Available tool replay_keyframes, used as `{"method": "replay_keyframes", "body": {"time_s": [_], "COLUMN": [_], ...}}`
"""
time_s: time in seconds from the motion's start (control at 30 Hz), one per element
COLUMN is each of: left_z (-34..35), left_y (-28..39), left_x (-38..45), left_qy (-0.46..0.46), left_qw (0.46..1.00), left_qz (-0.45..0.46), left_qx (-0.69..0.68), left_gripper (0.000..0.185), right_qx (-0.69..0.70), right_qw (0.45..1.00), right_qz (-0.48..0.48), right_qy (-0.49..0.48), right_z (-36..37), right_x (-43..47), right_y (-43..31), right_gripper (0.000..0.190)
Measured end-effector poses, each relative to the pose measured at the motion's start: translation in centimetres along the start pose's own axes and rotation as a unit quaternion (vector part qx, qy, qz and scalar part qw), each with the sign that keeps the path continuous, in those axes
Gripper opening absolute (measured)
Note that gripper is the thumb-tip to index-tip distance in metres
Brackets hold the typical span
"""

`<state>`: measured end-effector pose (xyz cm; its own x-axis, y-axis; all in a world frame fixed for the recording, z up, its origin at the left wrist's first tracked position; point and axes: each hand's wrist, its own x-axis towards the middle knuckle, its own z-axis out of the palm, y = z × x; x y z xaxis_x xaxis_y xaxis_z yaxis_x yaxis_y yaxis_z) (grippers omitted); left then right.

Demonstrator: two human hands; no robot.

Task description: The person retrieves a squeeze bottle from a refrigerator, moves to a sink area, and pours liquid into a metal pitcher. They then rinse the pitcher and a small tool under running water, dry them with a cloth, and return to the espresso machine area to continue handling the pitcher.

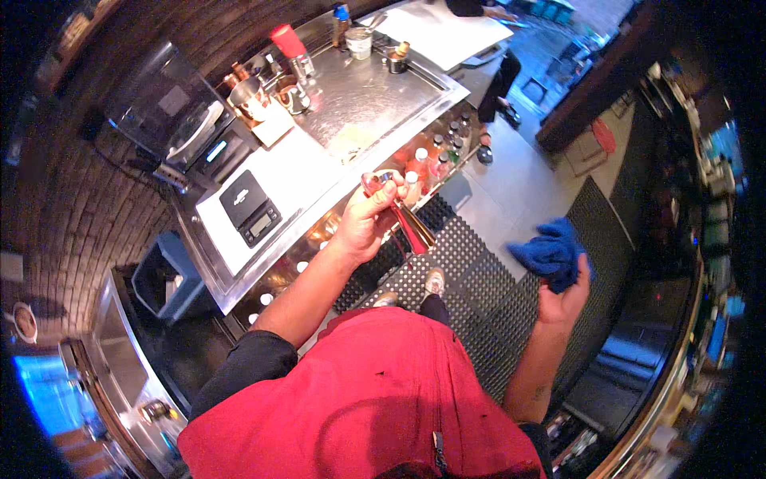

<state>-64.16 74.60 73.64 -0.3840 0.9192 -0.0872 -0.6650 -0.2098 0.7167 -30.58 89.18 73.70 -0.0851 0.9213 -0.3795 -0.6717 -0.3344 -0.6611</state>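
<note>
Centre, my left hand (368,224) grips a shiny metal jigger (413,230), its flared end pointing down to the right, over the front edge of the steel counter. Something small and shiny shows at the fingertips, too unclear to name. My right hand (564,293) holds a bunched blue cloth (553,251) out to the right, above the rubber floor mat. A black digital scale (250,208) lies on a white board (305,170) at the counter's left part. Metal cups and mixing tins (249,99) stand behind the board.
Bottles with white and black caps (421,163) stand in a rail along the counter front. A squeeze bottle (287,42) and a tub (359,43) stand at the back. A co-worker's legs (499,87) are beyond the counter's far end. Perforated mats (467,263) cover the floor.
</note>
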Motion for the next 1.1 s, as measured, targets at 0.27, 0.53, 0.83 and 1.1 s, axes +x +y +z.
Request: {"method": "replay_keyframes", "body": {"time_s": [0.27, 0.53, 0.83, 1.1], "left_z": [0.4, 0.2, -3.7, -8.3], "left_y": [-1.4, 3.5, 9.2, 12.8], "left_x": [3.9, 1.8, 6.1, 12.7], "left_qy": [0.132, 0.225, 0.21, 0.293], "left_qw": [0.979, 0.92, 0.887, 0.881], "left_qz": [0.13, 0.296, 0.39, 0.368], "left_qx": [-0.085, -0.126, -0.13, -0.055], "left_gripper": [0.022, 0.03, 0.038, 0.021], "right_qx": [-0.312, -0.47, -0.541, -0.607], "right_qw": [0.926, 0.759, 0.525, 0.326], "right_qz": [-0.159, -0.061, -0.102, -0.07], "right_qy": [-0.14, -0.445, -0.65, -0.721], "right_z": [8.8, 19.1, 28.1, 30.8], "right_x": [9.7, 19.4, 21.6, 24.4], "right_y": [0.9, 10.7, 25.6, 29.0], "right_gripper": [0.043, 0.052, 0.075, 0.091]}}
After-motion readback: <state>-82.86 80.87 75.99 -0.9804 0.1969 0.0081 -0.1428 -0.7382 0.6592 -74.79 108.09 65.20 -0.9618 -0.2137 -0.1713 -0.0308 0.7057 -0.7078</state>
